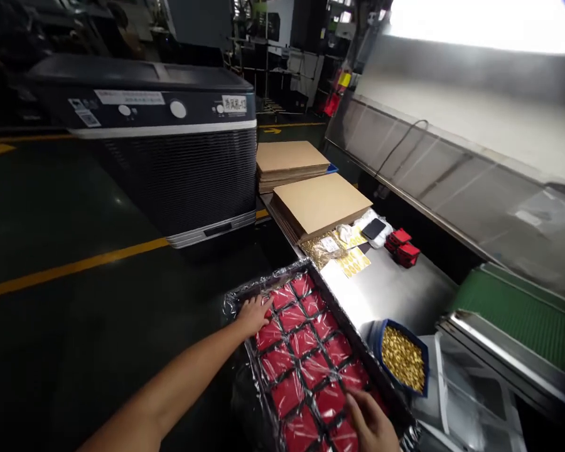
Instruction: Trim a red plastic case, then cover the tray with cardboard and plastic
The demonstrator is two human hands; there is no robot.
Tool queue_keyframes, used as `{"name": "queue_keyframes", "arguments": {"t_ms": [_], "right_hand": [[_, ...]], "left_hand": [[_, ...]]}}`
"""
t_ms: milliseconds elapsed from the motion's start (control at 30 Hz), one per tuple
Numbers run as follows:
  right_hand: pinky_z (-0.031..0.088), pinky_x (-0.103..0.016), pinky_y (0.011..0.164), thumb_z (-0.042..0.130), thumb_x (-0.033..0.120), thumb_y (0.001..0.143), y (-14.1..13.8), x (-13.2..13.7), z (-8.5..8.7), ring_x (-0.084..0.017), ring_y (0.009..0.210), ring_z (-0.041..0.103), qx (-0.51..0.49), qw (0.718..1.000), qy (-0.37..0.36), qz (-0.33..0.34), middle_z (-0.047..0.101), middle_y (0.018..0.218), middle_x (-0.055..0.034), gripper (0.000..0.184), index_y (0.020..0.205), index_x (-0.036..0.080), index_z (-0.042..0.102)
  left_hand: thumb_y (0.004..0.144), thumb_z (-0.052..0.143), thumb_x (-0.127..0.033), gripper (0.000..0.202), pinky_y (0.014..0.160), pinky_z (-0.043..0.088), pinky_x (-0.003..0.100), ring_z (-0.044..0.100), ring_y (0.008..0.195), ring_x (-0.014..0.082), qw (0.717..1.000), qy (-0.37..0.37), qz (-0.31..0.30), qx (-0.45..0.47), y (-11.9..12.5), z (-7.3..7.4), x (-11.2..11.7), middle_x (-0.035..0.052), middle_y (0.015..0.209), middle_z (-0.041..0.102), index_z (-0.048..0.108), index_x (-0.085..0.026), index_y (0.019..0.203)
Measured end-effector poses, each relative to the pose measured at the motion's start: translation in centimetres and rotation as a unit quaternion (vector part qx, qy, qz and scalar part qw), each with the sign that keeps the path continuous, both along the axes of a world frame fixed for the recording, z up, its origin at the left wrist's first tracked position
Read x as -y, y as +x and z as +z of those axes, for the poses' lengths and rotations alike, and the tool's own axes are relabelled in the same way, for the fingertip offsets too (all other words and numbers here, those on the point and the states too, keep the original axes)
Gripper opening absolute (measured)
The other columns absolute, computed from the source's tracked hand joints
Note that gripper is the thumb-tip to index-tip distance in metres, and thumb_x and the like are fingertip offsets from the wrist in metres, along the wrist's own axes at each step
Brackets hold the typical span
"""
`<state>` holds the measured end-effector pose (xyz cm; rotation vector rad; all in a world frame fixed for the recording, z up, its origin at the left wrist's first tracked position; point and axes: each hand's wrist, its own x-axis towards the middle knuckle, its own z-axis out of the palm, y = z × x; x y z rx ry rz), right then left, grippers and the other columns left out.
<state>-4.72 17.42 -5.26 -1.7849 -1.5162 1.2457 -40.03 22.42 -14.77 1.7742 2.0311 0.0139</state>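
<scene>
A black tray of red sachets under clear plastic film is being supported beside the steel desk, its long axis running forward, away from the wearer. The left grip is being held wide, with the fingers spread flat on the film at the tray's far left side. The right grip is being held narrower, part-curled over the tray's near right end, and is the nearer to that end; whether film is being pinched cannot be told. A blue-rimmed bowl of gold pieces is being kept just right of the tray, while cardboard sheets and red packets are being carried farther along the desk.
</scene>
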Motion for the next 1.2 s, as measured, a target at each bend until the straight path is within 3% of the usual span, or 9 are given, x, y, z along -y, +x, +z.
{"name": "queue_keyframes", "arguments": {"t_ms": [100,233,367,533,667,767,1000,1133,1200], "right_hand": [[0.056,-0.035,0.086,0.052,0.052,0.086,-7.8,-8.1,1.9,-0.026,0.102,0.065,0.089,0.977,0.107,0.162,0.069,0.111,-0.0129,0.044,0.108,0.018,0.066],[0.045,-0.037,0.103,0.049,0.039,0.09,-17.9,-20.2,2.7,-0.025,0.121,0.055,0.275,0.881,0.229,0.308,0.057,0.132,-0.0143,0.042,0.125,0.019,0.059],[0.032,-0.041,0.112,0.062,0.025,0.08,-25.1,-30.1,1.6,-0.031,0.139,0.033,0.362,0.829,0.263,0.335,0.044,0.147,-0.0122,0.039,0.119,0.021,0.064],[0.033,-0.042,0.107,0.054,0.026,0.086,-28.6,-36.9,-1.0,-0.034,0.13,0.043,0.456,0.799,0.284,0.269,0.051,0.135,-0.0274,0.052,0.131,0.001,0.047],[0.043,-0.035,0.089,0.047,0.027,0.091,-28.5,-38.6,-2.3,-0.028,0.105,0.061,0.495,0.776,0.28,0.274,0.065,0.112,-0.0202,0.032,0.115,0.009,0.058],[0.044,-0.031,0.076,0.037,0.023,0.096,-27.7,-38.7,-1.9,-0.022,0.09,0.066,0.499,0.759,0.29,0.302,0.069,0.105,-0.0147,0.031,0.113,0.014,0.06],[0.046,-0.034,0.072,0.036,0.017,0.094,-26.6,-37.8,4.0,-0.026,0.084,0.07,0.501,0.734,0.362,0.281,0.074,0.093,-0.0161,0.035,0.114,0.012,0.063],[0.048,-0.036,0.089,0.039,0.029,0.097,-21.6,-33.6,9.4,-0.025,0.106,0.066,0.462,0.732,0.447,0.224,0.069,0.12,-0.0135,0.034,0.119,0.016,0.061],[0.047,-0.034,0.098,0.047,0.03,0.093,-16.7,-29.8,10.9,-0.022,0.113,0.063,0.381,0.741,0.497,0.242,0.067,0.126,-0.0097,0.029,0.114,0.018,0.063]], "left_hand": [[0.084,0.068,-0.038,0.075,0.107,0.035,0.06,0.038,0.135,0.038,1.0,0.016,0.005,-0.016,0.6,-0.9,0.3,0.0161,0.153,0.034,0.03,-0.023,0.147],[0.078,0.074,-0.035,0.074,0.118,0.018,0.058,0.017,0.146,0.0363,0.998,0.051,-0.035,-0.011,1.9,-1.9,1.5,0.0144,0.158,0.026,0.042,-0.018,0.143],[0.079,0.07,-0.04,0.071,0.119,0.017,0.057,0.024,0.145,0.0354,0.995,0.085,-0.059,-0.002,2.6,-2.5,2.5,0.0176,0.151,0.037,0.046,-0.01,0.139],[0.088,0.053,-0.05,0.062,0.113,0.028,0.052,0.035,0.139,0.037,0.984,0.158,-0.082,0.018,1.4,-2.0,2.9,0.0199,0.144,0.047,0.056,-0.006,0.131],[0.093,0.048,-0.033,0.043,0.104,0.04,0.043,0.051,0.129,0.0327,0.97,0.22,-0.097,0.037,0.3,-1.4,2.8,0.0189,0.136,0.056,0.062,-0.007,0.124],[0.092,0.046,-0.03,0.044,0.107,0.042,0.048,0.046,0.132,0.0367,0.975,0.17,-0.075,0.122,0.3,-1.2,2.4,0.0222,0.137,0.053,0.06,-0.005,0.125],[0.085,0.062,-0.034,0.047,0.111,0.038,0.058,0.042,0.134,0.0422,0.956,0.099,-0.008,0.276,0.6,0.1,2.6,0.0256,0.136,0.053,0.062,-0.006,0.123],[0.08,0.065,-0.046,0.03,0.109,0.039,0.057,0.057,0.118,0.0362,0.825,0.18,0.185,0.502,-0.3,2.5,3.5,0.0131,0.113,0.07,0.074,-0.021,0.094],[0.088,0.05,-0.057,0.041,0.098,0.049,0.049,0.064,0.104,0.0299,0.766,0.194,0.257,0.557,-1.7,3.4,3.4,0.0102,0.101,0.072,0.072,-0.022,0.09]]}}
